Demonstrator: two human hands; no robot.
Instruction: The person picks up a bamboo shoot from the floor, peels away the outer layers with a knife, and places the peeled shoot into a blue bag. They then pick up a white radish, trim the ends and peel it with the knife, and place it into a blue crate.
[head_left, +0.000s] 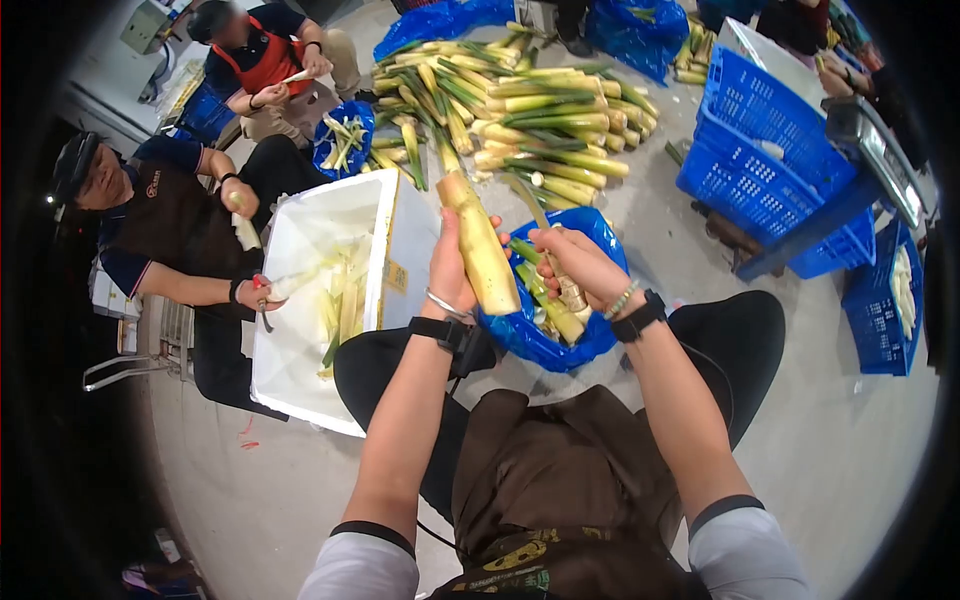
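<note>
Left hand point(453, 255)'s got its fingers wrapped round a thick pale stalk point(482, 260) mid-frame, right hand point(588, 268)'s clutching a knife point(530, 203) just beside it. Blue bag point(540, 357) underneath, white box point(283, 365) center-left, big stalk heap point(560, 110) up top center.
</note>
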